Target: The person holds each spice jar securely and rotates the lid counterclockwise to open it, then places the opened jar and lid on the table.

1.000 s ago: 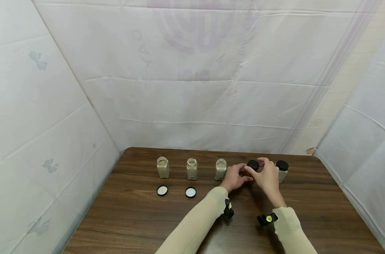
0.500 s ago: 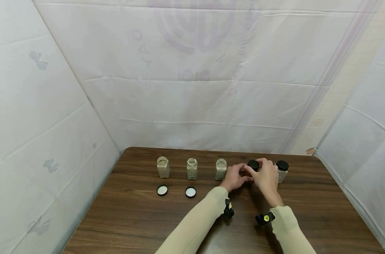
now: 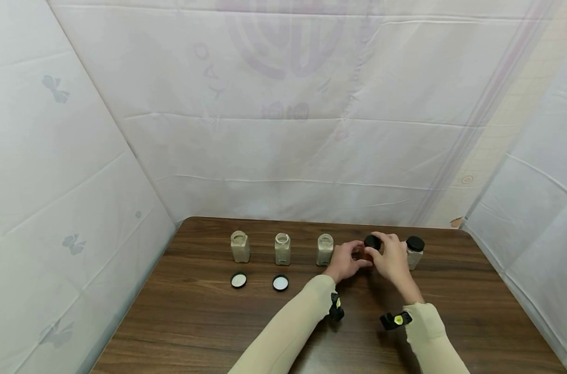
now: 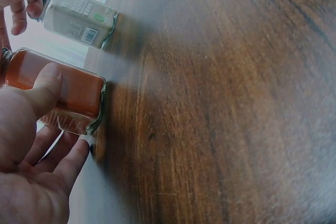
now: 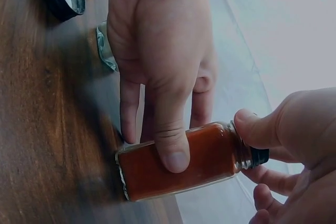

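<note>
A square glass jar of red-orange powder [image 5: 210, 150] stands on the table between my hands. My left hand [image 3: 345, 261] grips its body, with the thumb across one face and the fingers behind. At the top, my right hand [image 3: 392, 259] pinches the black lid [image 3: 372, 241] between thumb and fingers. Below that lid, the threaded glass neck [image 5: 241, 153] shows in the right wrist view. Just right of my right hand is a jar of pale powder with a black lid [image 3: 415, 244]. Left of my left hand stands a lidless pale jar [image 3: 325, 252].
Two more lidless jars, a middle one [image 3: 282, 251] and a left one [image 3: 240, 248], stand in the same row. In front of them, two black lids [image 3: 239, 280] lie with white insides up. White cloth [image 3: 283, 156] hangs behind the wooden table [image 3: 194, 322].
My right hand's thumb and fingertips have shifted round the lid, and its wrist swung slightly left, then back right. My left hand has stayed put on the red-orange jar.
</note>
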A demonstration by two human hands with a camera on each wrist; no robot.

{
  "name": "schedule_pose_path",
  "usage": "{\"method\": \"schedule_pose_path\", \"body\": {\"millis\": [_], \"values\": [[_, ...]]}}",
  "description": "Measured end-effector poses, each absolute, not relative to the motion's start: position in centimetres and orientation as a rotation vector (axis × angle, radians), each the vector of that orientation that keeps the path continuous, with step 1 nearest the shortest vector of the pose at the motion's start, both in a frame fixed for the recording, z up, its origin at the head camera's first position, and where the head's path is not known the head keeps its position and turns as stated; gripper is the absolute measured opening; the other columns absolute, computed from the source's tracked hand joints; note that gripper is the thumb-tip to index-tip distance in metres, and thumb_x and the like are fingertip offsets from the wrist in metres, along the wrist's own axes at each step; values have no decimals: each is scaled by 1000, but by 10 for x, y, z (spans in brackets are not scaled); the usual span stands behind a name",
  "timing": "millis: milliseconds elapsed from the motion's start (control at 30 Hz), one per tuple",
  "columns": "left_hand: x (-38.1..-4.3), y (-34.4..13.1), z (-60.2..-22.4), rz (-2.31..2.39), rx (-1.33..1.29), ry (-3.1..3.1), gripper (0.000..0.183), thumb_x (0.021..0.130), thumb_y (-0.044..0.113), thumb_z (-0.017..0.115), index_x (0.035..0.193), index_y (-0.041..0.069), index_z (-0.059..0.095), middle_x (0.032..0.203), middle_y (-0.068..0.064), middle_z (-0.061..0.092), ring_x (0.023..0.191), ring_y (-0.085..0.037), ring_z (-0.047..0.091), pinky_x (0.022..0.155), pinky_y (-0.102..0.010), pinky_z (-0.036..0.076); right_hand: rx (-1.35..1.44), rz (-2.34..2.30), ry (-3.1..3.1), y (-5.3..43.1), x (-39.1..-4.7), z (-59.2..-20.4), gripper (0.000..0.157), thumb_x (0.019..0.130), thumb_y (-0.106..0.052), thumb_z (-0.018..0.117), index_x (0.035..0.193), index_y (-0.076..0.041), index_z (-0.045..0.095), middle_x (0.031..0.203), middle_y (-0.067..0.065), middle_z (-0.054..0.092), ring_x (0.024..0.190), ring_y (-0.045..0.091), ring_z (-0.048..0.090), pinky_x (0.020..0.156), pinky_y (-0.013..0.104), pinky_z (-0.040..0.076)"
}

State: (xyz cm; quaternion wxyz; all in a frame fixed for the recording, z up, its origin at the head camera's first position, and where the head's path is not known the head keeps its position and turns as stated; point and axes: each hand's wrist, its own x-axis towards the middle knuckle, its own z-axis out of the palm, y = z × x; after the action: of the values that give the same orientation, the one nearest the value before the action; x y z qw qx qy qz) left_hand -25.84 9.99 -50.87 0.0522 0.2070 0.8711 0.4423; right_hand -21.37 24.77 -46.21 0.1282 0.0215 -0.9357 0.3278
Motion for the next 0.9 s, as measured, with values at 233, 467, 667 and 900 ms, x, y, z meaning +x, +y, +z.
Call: {"method": "schedule_pose_path", "body": {"millis": [233, 467, 667, 900], "values": [[-258, 99, -508, 1373, 640, 2630, 50, 92, 30, 81, 137, 13, 66, 127, -6, 71, 118, -19, 67, 92, -30, 56, 84, 952, -2725, 249, -213, -461, 47, 98, -13, 71, 140, 3, 58, 131, 35, 51, 103, 47, 43, 81, 57, 36], [-259, 100, -511, 1369, 661, 2647, 49, 92, 31, 80, 136, 15, 67, 124, -4, 73, 115, -17, 68, 93, -30, 56, 106, 932, -2757, 251, -214, -457, 46, 99, -13, 70, 141, 1, 57, 134, 33, 50, 100, 44, 41, 78, 53, 35], [-260, 100, -513, 1356, 662, 2663, 50, 92, 32, 81, 137, 16, 66, 125, -2, 72, 116, -16, 67, 95, -31, 55, 103, 917, -2775, 253, -214, -452, 47, 99, -14, 70, 143, -1, 56, 137, 33, 48, 105, 48, 42, 79, 56, 38], [-257, 99, -510, 1368, 642, 2644, 51, 92, 30, 81, 138, 15, 65, 127, -4, 72, 117, -17, 67, 96, -31, 55, 96, 932, -2775, 253, -214, -451, 49, 99, -16, 70, 143, -2, 56, 137, 34, 46, 111, 50, 41, 84, 61, 38]]}}
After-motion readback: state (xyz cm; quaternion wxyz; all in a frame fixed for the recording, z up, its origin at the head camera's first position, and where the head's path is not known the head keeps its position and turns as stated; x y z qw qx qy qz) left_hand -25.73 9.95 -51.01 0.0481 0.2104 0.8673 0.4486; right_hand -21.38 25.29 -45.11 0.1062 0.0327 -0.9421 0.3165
